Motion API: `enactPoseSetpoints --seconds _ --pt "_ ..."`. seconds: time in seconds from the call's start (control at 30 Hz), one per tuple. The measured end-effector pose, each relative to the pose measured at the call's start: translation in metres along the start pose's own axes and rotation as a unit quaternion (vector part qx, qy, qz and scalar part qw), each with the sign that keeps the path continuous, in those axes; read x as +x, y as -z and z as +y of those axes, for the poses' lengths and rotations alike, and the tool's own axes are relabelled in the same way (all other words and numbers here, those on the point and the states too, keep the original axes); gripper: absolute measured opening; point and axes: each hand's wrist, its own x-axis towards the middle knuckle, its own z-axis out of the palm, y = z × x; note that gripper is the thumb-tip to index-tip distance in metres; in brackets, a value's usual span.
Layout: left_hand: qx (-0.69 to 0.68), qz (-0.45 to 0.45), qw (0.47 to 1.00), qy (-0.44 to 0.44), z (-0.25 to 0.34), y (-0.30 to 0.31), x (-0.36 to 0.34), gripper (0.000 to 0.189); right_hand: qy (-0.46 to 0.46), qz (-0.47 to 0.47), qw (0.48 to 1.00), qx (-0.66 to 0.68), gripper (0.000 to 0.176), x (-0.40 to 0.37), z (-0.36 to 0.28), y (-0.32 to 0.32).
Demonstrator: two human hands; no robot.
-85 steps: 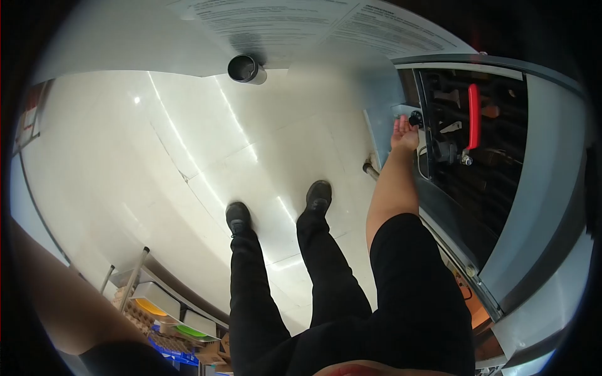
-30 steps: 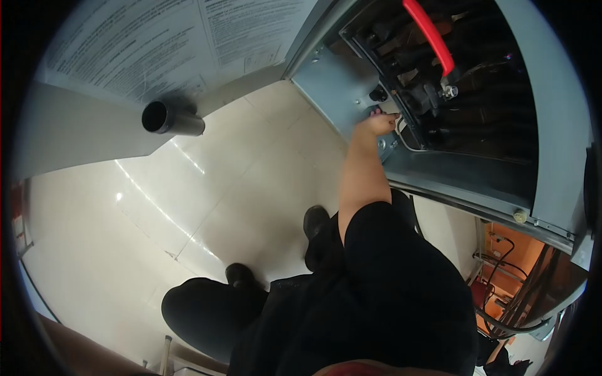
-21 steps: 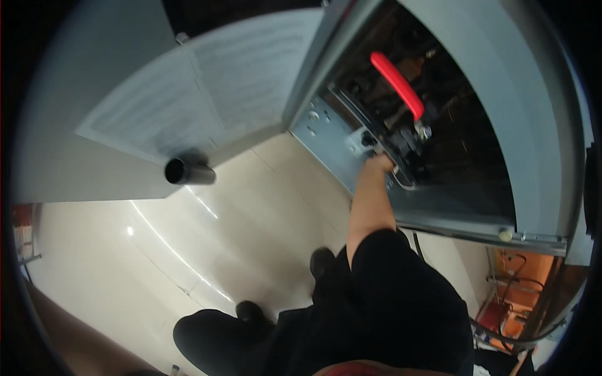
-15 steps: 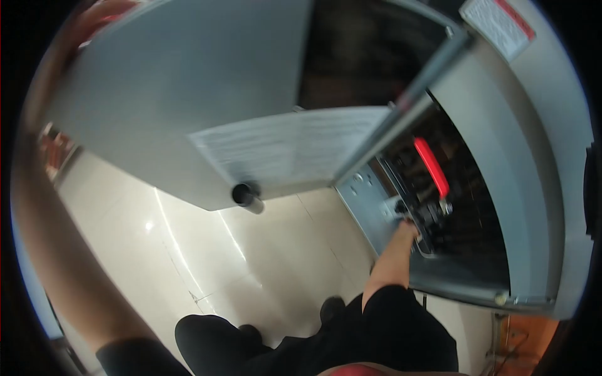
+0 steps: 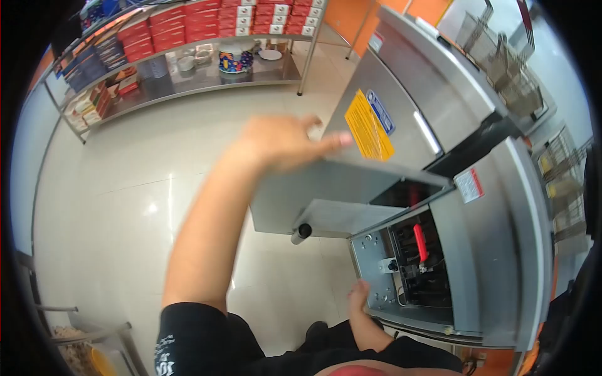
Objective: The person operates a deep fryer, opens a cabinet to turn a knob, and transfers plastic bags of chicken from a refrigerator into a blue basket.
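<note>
View from above, down onto a steel fryer cabinet [image 5: 495, 250] with its grey door [image 5: 326, 188] standing open over a pale tiled floor [image 5: 125, 188]. Left hand [image 5: 291, 141] open, fingers stretched out flat, palm resting on the top edge of the door, arm reaching up from the lower left. Right hand [image 5: 359, 294] low down, just in front of the grey panel [image 5: 373, 269] inside the opening, near its lower edge; too small and turned away to tell whether open or closed, or whether touching. Inside the cabinet, above and to the right of that hand, a red lever [image 5: 420, 241] standing upright among dark fittings. On the door's inner face, near its bottom corner, a short black tube [image 5: 302, 232]. Beside the door, a second steel unit with a yellow label [image 5: 369, 125]. Far behind, a metal shelf [image 5: 188, 81] stacked with red boxes [image 5: 188, 28]; at upper right, wire fryer baskets [image 5: 501, 56].
</note>
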Motion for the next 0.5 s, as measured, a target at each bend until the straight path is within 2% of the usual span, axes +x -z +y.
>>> enactPoseSetpoints --seconds 0.07,0.1,0.13,0.17,0.2,0.27,0.3,0.33,0.37,0.43,0.47,0.5 --pt "0.001 -0.004 1.0 -0.031 0.0 -0.003 -0.024 0.095 0.002 -0.175 0.984 -0.037 0.032 -0.113 -0.086 -0.036" --pt "0.005 0.002 0.999 -0.035 0.003 -0.009 -0.043 0.094 0.092 -0.231 0.968 -0.021 0.037 -0.145 -0.119 -0.042" --pt "-0.078 -0.004 0.995 -0.061 0.009 -0.005 -0.069 0.092 0.18 -0.279 0.943 -0.001 0.042 -0.174 -0.148 -0.045" --pt "-0.17 0.073 0.974 -0.135 0.009 -0.014 -0.091 0.09 0.267 -0.322 0.908 0.023 0.046 -0.201 -0.175 -0.049" --pt "-0.258 0.145 0.932 -0.209 0.003 -0.028 -0.111 0.087 0.219 -0.3 0.928 0.024 0.049 -0.224 -0.204 -0.05" --pt "-0.399 0.226 0.878 -0.134 -0.03 -0.045 -0.165 0.079 0.119 -0.255 0.959 0.025 0.054 -0.258 -0.262 -0.045" --pt "-0.259 0.258 0.93 -0.038 -0.084 -0.077 -0.191 0.073 0.109 -0.239 0.964 -0.027 0.055 -0.269 -0.279 -0.04" --pt "-0.267 0.264 0.919 0.121 -0.111 -0.077 -0.233 0.073 0.096 -0.225 0.966 -0.081 0.057 -0.277 -0.285 -0.031" --pt "-0.217 0.262 0.901 0.268 -0.134 -0.075 -0.28 0.076 0.08 -0.214 0.964 -0.135 0.058 -0.282 -0.283 -0.018" --pt "-0.144 0.101 0.907 0.383 -0.197 -0.088 -0.404 0.084 0.217 -0.142 0.9 -0.349 0.057 -0.252 -0.227 0.019" --pt "-0.183 -0.01 0.897 0.402 -0.224 -0.087 -0.463 0.09 0.168 -0.109 0.921 -0.333 0.058 -0.263 -0.238 0.029" --pt "-0.167 -0.108 0.859 0.472 -0.228 -0.073 -0.513 0.09 0.116 -0.076 0.939 -0.316 0.059 -0.27 -0.244 0.042"
